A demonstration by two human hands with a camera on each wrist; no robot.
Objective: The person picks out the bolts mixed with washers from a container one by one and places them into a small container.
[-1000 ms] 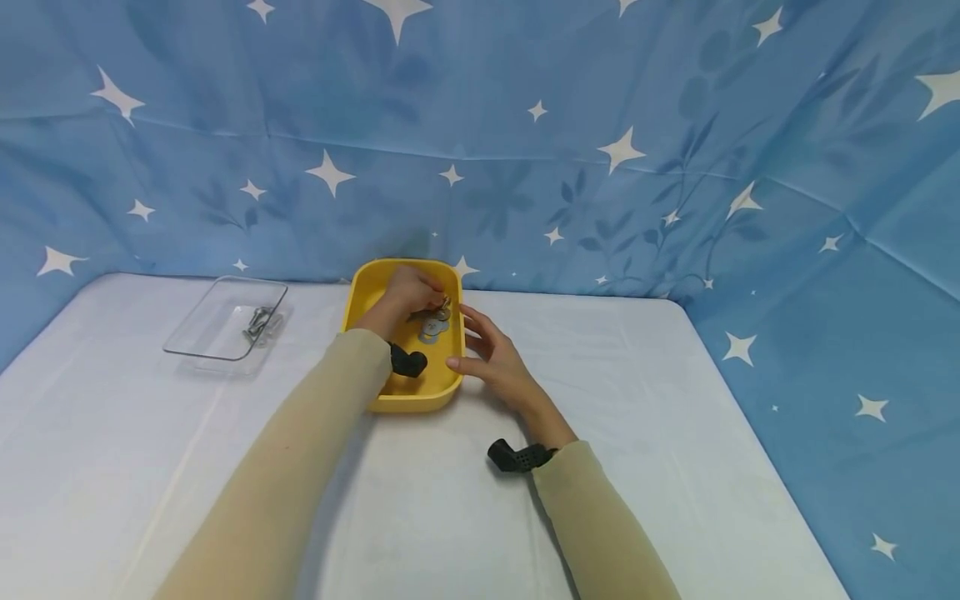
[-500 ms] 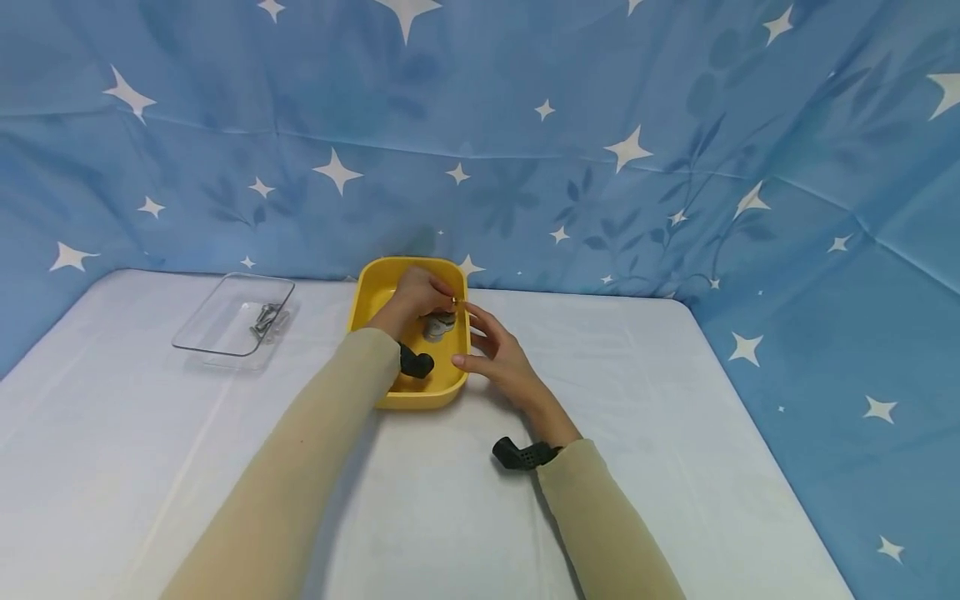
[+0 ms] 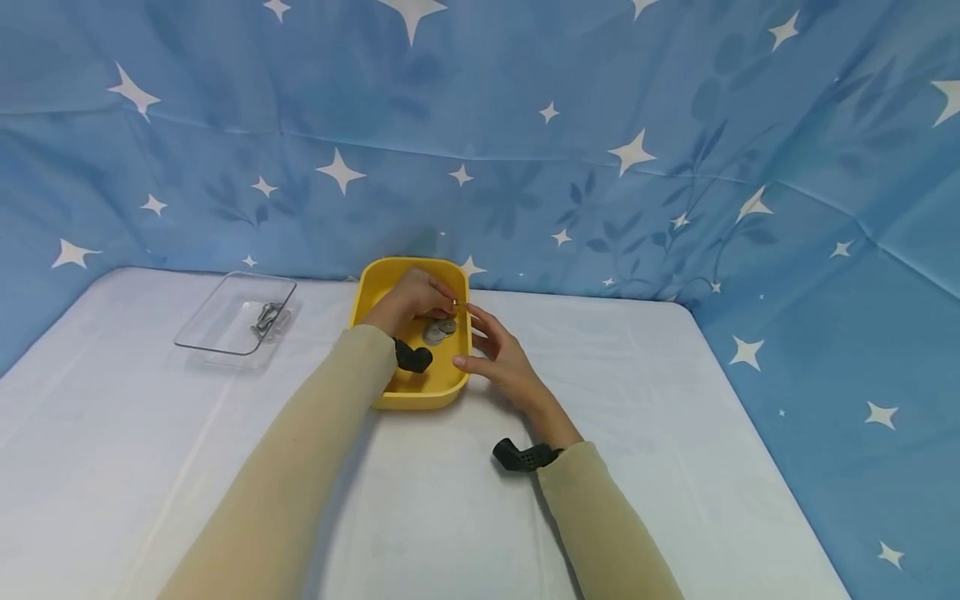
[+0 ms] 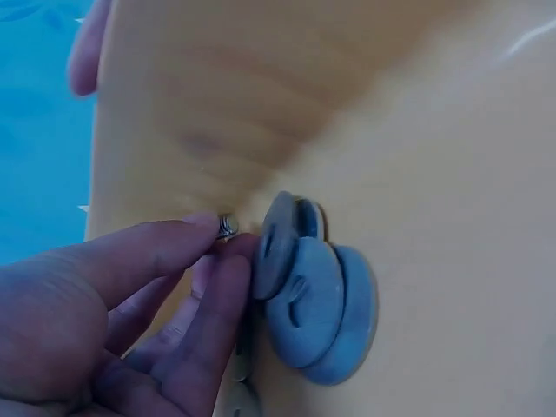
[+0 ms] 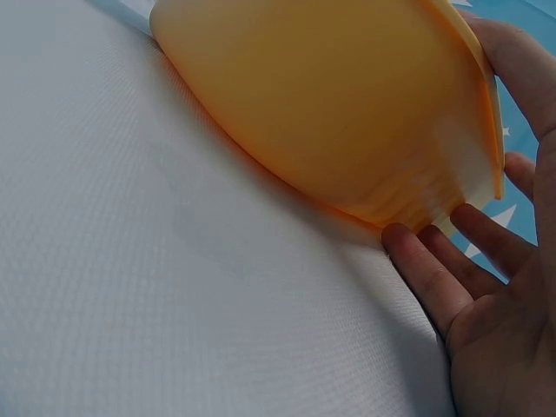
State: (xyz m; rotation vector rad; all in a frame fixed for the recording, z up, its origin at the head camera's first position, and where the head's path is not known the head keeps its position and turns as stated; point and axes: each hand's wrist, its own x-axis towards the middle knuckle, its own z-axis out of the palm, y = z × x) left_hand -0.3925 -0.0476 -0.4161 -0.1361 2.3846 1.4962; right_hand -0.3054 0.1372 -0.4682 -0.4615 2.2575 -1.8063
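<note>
My left hand reaches into the yellow tray. Between thumb and finger it pinches a small ridged, screw-like metal piece, mostly covered by the fingertips. Several grey washers lie overlapped in the tray, right beside those fingers. More small pieces below them are partly hidden by the hand. At the tray's right side my right hand holds the wall, its thumb tip over the rim and the fingertips against the outside.
A clear glass-like container with several metal bolts stands to the left of the tray. White cloth covers the table. Behind it hangs a blue curtain with white stars.
My left fingers have shifted right toward the tray's side with the small metal piece, then slightly back, leaving the washers more exposed. The right hand stays on the tray; the view has shifted slightly.
</note>
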